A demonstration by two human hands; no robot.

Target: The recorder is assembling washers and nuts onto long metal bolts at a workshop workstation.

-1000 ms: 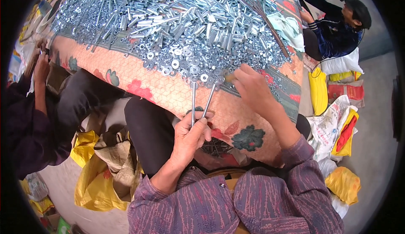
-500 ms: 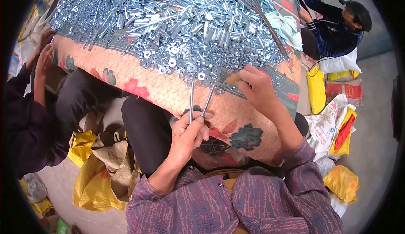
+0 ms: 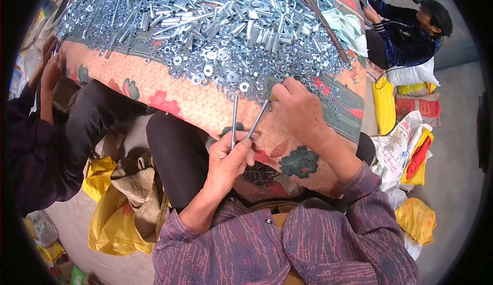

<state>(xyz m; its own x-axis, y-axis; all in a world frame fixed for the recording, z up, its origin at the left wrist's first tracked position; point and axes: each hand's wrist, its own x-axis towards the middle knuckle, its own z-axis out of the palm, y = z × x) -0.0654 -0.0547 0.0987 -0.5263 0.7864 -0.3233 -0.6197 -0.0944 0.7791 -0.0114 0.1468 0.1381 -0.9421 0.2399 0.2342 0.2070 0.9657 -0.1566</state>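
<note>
My left hand (image 3: 228,159) is closed around two slim metal rods (image 3: 234,123), which stick up from its fingers in a V, one nearly upright and one leaning right. At the top of the leaning rod my right hand (image 3: 300,108) has its fingers pinched together. What they grip, if anything, is hidden behind them. Just beyond both hands, loose washers (image 3: 232,76) and small nuts lie along the near edge of a large heap of metal sleeves (image 3: 257,33) and rods.
A flowered cloth (image 3: 190,97) covers the table. Long dark bars (image 3: 331,33) and a pale cloth (image 3: 345,28) lie at the heap's right. One person sits left, another far right (image 3: 405,33). Yellow sacks (image 3: 120,223) lie on the floor at left; more bags (image 3: 405,146) lie right.
My right hand has moved slightly left, up to the leaning rod's tip. That rod tilts a little further right. My left hand keeps hold of both rods.
</note>
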